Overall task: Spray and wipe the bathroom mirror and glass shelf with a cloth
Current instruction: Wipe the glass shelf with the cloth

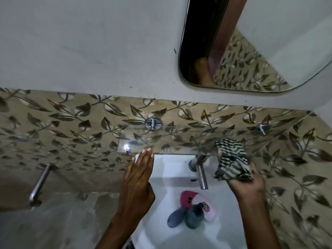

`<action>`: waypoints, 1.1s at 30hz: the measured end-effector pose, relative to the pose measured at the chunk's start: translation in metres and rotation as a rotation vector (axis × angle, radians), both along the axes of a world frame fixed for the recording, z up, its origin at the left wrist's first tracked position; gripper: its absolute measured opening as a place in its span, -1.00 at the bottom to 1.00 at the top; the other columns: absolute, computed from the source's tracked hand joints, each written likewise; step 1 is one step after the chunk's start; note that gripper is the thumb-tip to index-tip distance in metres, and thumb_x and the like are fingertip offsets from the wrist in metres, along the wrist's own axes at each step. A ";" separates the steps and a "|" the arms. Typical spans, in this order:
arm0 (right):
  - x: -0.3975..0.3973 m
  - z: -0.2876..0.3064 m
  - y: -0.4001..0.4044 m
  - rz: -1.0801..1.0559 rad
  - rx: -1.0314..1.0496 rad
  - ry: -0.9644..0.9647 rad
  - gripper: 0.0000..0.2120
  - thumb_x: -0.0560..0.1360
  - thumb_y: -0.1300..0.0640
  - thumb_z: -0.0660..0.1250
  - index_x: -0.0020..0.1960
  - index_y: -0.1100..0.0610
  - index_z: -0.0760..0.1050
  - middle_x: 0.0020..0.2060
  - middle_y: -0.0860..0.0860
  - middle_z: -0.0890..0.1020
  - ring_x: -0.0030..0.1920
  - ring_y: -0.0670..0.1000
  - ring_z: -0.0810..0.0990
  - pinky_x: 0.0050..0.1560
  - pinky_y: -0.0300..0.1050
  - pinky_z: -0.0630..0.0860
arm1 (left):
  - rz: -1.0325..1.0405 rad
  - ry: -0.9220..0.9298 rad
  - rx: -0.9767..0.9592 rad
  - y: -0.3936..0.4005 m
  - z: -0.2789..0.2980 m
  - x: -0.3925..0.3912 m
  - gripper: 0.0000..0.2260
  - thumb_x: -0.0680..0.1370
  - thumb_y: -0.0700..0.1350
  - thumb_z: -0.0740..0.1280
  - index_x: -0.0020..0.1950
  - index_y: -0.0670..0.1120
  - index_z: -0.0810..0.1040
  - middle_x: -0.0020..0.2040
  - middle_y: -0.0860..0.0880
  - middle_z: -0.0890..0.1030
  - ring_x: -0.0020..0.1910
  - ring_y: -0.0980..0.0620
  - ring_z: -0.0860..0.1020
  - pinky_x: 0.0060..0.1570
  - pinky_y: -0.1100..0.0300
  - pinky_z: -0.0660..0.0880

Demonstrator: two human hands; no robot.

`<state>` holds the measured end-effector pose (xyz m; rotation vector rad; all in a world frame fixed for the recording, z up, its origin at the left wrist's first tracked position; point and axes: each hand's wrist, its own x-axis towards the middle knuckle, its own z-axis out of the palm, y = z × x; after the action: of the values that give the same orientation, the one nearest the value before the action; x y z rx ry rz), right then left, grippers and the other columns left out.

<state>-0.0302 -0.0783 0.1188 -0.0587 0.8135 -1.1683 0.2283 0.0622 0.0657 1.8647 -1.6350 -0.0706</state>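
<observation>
A clear glass shelf (179,139) is fixed to the leaf-patterned wall on chrome brackets, below the rounded mirror (260,42) at the upper right. My left hand (139,178) has straight fingers, and its fingertips touch the shelf's front edge on the left. My right hand (246,182) grips a crumpled striped cloth (231,159), dark and pale green. The cloth lies against the right part of the shelf. Several bottles (193,211) lie in the white sink (161,194) below; whether one is a spray bottle I cannot tell.
A chrome tap (201,169) juts out over the sink just under the shelf, beside the cloth. A chrome towel bar (39,184) sticks out of the wall at the left. The corner wall stands close on the right.
</observation>
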 end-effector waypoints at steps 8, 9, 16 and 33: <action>0.098 0.006 0.041 0.148 0.150 0.078 -0.49 0.66 0.00 0.13 0.44 0.34 0.42 0.30 0.34 0.58 0.18 0.25 0.59 0.10 0.03 0.58 | -0.061 0.046 -0.037 0.000 0.001 0.009 -0.25 0.30 -0.45 0.08 0.52 -0.23 0.32 0.55 -0.12 0.32 0.59 -0.03 0.19 0.51 -0.10 0.21; 0.101 0.006 0.045 0.162 0.148 0.107 -0.52 0.68 0.02 0.11 0.39 0.37 0.46 0.29 0.34 0.59 0.15 0.26 0.60 -0.04 0.00 0.65 | -0.074 0.039 -0.036 0.000 0.001 0.011 -0.27 0.32 -0.44 0.07 0.52 -0.23 0.32 0.55 -0.12 0.32 0.59 -0.03 0.19 0.51 -0.10 0.22; 0.063 0.005 0.012 -0.297 0.085 0.434 -0.60 0.69 -0.03 0.06 0.14 0.19 0.57 0.02 0.16 0.68 -0.08 0.13 0.66 -0.23 -0.06 0.62 | -0.111 0.039 -0.036 0.005 0.004 0.018 -0.28 0.34 -0.45 0.10 0.53 -0.20 0.32 0.57 -0.08 0.30 0.59 -0.02 0.19 0.52 -0.07 0.19; 0.083 0.016 0.042 -0.443 -0.363 1.306 -0.72 0.63 0.02 0.20 0.19 0.17 0.53 0.05 0.16 0.64 0.07 0.15 0.61 0.07 -0.04 0.53 | -0.173 0.032 -0.047 0.006 0.004 0.028 -0.24 0.35 -0.48 0.33 0.54 -0.19 0.30 0.59 -0.06 0.25 0.60 -0.01 0.17 0.53 -0.06 0.20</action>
<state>0.0525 -0.0362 0.1345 -1.0745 1.7887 -1.6597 0.2564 0.0685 0.0693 1.6759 -1.7575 -0.1337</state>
